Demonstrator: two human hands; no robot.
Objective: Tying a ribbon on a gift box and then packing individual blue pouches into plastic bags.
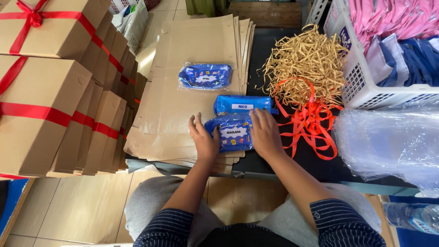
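Flanked by both hands, the near pouch (232, 133) is touched: left hand (204, 139) and right hand (265, 134) lie flat, fingers spread, nothing clasped. Beneath it lies flat cardboard (176, 105); just beyond, two more pouches (242, 104); to the right, red ribbon (308, 123).

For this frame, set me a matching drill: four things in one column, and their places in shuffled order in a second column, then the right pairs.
Things:
1. Nearest blue plastic-wrapped pouch
2. Loose orange-red ribbon
3. Tan shredded paper heap
4. Brown cardboard boxes tied with red ribbon

Places:
A. Stacked along the left edge
B. Between the left hand and right hand
C. Against the white plastic basket
D. Tangled on the dark table, right of the right hand

Pairs: 1-B, 2-D, 3-C, 4-A
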